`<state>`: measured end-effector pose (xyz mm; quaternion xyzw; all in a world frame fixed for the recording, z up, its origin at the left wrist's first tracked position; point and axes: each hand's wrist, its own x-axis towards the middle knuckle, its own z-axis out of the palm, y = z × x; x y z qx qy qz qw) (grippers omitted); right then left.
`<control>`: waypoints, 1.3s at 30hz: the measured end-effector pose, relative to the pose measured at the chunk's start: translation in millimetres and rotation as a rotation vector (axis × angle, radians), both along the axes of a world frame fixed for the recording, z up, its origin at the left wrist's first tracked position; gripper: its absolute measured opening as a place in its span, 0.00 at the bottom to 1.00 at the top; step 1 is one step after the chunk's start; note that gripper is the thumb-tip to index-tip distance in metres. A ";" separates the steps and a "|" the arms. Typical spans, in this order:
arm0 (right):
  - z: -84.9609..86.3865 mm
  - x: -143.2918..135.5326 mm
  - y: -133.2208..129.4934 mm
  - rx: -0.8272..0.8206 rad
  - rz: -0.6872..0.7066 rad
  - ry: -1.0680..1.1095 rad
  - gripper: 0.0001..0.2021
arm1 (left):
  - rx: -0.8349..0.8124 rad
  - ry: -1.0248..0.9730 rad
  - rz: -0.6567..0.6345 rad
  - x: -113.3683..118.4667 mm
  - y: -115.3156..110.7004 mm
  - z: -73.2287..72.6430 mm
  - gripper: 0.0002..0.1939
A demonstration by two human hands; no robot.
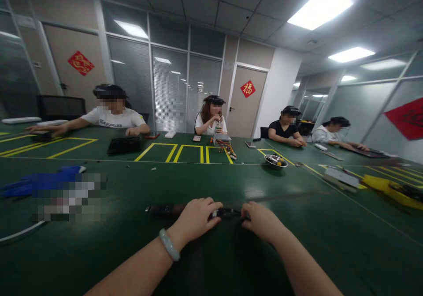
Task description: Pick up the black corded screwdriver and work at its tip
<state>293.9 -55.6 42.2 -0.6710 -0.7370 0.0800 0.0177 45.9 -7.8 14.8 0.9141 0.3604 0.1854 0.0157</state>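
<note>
A long dark device (165,209) lies on the green table, its narrow tip pointing left. My left hand (197,216) rests over its right part, fingers curled round it, with a pale bracelet on the wrist. From there a dark cable (233,211) runs right to my right hand (261,219). The fingers of my right hand are bent together around a small dark end of it, mostly hidden under them.
On the green table (211,183) a blue glove (49,181) lies left, beside a blurred-out item and white cable. Farther off are a metal bowl (275,161), a box with wires (222,140), a black case (124,145) and a yellow item (393,190). Several people sit opposite.
</note>
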 end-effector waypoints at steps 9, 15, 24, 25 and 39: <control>5.5 -20.3 -12.3 0.029 -0.121 -0.163 0.10 | 0.037 0.007 0.047 0.4 -0.8 5.7 0.13; 7.1 -23.3 -5.2 0.067 -0.206 -0.142 0.09 | 0.044 0.036 -0.003 1.4 -6.2 7.9 0.14; 14.2 -46.2 -20.1 0.019 -0.133 -0.125 0.13 | 0.022 0.091 0.041 7.7 -7.6 4.9 0.13; 12.6 -49.6 -22.3 0.019 -0.131 -0.135 0.14 | 0.025 0.093 0.043 8.5 -7.6 4.6 0.12; -18.1 -36.3 16.1 0.268 -0.079 0.151 0.14 | 0.032 0.044 0.124 5.1 -4.9 2.5 0.08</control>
